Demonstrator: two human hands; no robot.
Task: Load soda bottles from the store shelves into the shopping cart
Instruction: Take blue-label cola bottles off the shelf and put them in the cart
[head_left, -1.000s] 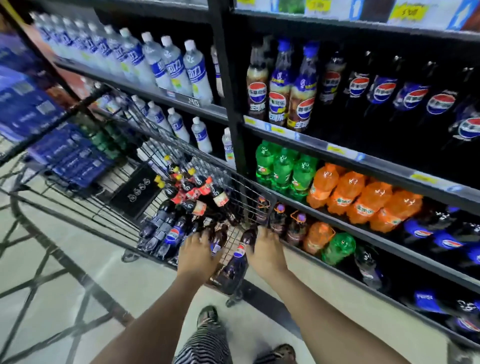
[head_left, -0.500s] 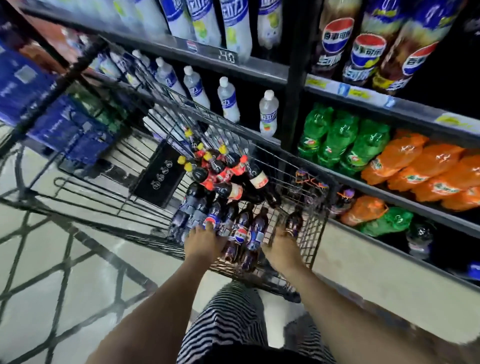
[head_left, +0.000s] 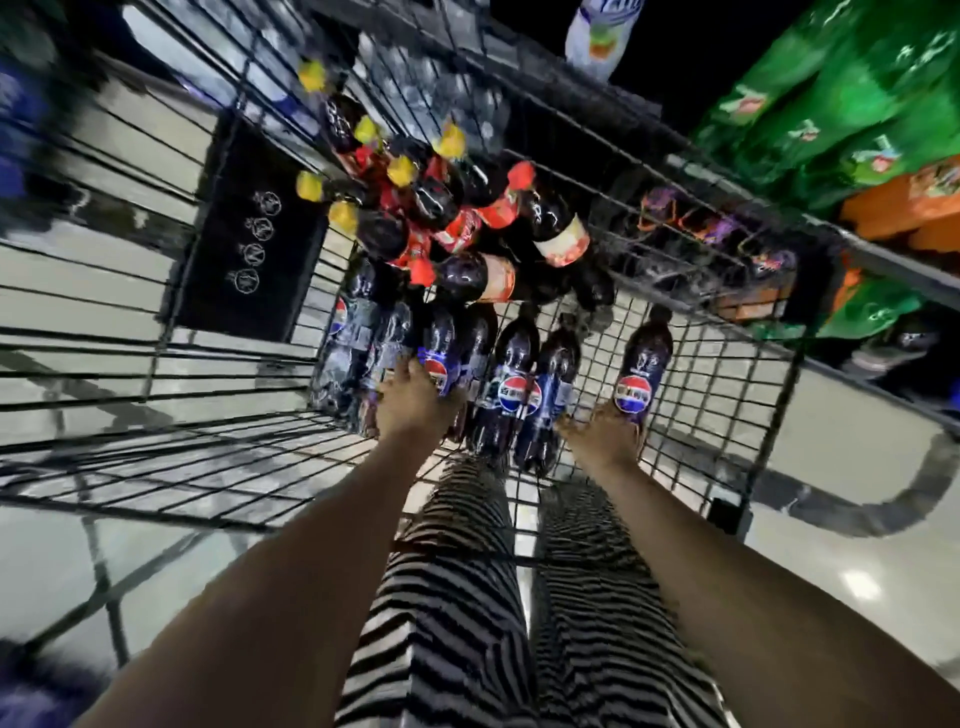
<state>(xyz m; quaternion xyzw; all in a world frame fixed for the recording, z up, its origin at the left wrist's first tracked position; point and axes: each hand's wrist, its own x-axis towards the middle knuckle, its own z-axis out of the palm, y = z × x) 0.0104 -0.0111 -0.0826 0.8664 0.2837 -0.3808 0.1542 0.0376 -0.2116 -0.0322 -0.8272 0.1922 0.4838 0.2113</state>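
**Head view, looking down into a wire shopping cart (head_left: 727, 374).** A row of Pepsi bottles (head_left: 511, 384) lies on the cart floor at centre. A heap of red- and yellow-capped cola bottles (head_left: 467, 228) lies at 12 o'clock of the row. The left hand (head_left: 415, 400) rests on the row toward its 9 o'clock end. The right hand (head_left: 602, 436) covers the base of a single Pepsi bottle (head_left: 641, 369), which lies apart at 3 o'clock of the row. The fingers of both hands are hidden, so whether they grip cannot be told. Green soda bottles (head_left: 841, 93) and orange soda bottles (head_left: 904, 208) stand on the shelves at 2 o'clock. Striped trousers (head_left: 457, 597) show at 6 o'clock.
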